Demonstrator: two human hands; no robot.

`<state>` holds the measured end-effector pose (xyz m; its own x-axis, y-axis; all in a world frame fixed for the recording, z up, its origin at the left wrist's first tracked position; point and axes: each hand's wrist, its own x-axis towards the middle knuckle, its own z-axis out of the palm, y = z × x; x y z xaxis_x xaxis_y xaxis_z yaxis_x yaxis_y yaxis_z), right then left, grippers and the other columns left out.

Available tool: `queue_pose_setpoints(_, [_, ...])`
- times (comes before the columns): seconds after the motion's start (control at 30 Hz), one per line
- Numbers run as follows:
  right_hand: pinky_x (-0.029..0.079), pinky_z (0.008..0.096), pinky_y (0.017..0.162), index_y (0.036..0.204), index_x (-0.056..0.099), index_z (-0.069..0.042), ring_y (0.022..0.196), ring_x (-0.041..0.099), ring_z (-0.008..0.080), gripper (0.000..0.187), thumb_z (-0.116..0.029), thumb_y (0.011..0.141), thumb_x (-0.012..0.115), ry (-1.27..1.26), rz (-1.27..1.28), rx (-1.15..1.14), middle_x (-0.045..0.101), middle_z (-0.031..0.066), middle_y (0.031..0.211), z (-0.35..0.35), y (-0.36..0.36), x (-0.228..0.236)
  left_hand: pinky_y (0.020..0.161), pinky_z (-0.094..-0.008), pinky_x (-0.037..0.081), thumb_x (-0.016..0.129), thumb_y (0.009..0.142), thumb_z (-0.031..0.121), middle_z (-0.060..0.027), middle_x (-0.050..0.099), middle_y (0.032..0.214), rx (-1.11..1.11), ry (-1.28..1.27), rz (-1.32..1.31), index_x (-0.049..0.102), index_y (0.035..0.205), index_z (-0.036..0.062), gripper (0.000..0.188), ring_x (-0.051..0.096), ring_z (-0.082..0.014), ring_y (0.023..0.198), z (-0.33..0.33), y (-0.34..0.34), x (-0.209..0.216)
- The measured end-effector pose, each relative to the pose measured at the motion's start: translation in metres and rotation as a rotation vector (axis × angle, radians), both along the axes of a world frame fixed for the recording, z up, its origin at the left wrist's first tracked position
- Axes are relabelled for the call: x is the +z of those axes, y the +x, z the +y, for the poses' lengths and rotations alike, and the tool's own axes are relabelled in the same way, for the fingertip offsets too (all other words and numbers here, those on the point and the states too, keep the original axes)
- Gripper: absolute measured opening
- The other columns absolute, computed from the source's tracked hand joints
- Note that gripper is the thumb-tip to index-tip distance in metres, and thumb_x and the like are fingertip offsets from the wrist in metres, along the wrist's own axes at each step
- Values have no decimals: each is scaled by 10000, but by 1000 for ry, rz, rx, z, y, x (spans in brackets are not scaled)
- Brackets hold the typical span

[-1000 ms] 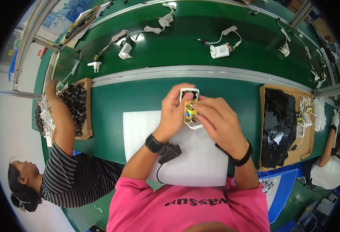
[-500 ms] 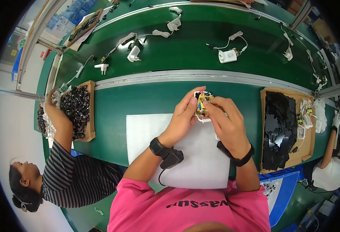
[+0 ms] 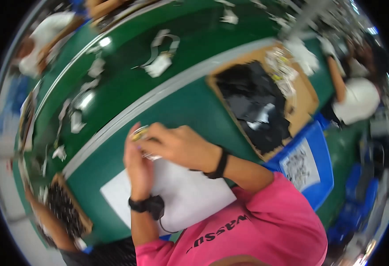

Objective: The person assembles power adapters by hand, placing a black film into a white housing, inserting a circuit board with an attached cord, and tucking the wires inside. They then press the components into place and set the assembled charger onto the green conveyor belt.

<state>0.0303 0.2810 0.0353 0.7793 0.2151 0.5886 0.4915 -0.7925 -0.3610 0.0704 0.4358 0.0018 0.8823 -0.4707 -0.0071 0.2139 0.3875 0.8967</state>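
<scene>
Between my two hands is a small white power adapter (image 3: 139,133), its housing open and yellowish circuit parts showing; motion blur hides the detail. My left hand (image 3: 137,170) is closed on it from the left. Bent across its near side are the fingers of my right hand (image 3: 179,146), pressed onto the adapter. A bit of white cable (image 3: 151,156) hangs below the fingers. Under my wrists a white foam sheet (image 3: 194,190) lies on the green table. Each wrist wears a black band.
A cardboard tray (image 3: 307,104) of black sheet pieces and white-cabled boards is at the right, above a blue bin (image 3: 325,166). Another tray (image 3: 86,221) of black parts sits lower left, by a co-worker's arm (image 3: 48,219). White adapters (image 3: 159,64) lie beyond a metal rail (image 3: 159,93).
The whole view has swung toward the right and tilted, bringing the right-hand tray nearer the middle. Both hands stay on the adapter, which is now more hidden by my right fingers.
</scene>
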Motion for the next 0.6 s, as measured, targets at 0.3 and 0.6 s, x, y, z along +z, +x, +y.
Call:
queue_pose_setpoints(0.3, [508,300,430,989,579,-38,561,628,203,225,-110,779,615,-48,-18,-6,551,150,1017,-3,-8,2,893,-309,480,364,1025,352,-157,578,1173,46,176,44,357,1373,-19,508,577,-231,1105,-8,-4,16])
queue_pose_setpoints(0.6, [482,251,426,1003,606,-57,621,621,156,219,-78,786,614,-62,-14,0,544,83,948,6,-9,4,872,-301,483,360,1027,345,-148,585,1166,90,97,126,416,1322,-9,463,585,-223,1086,-7,-10,30])
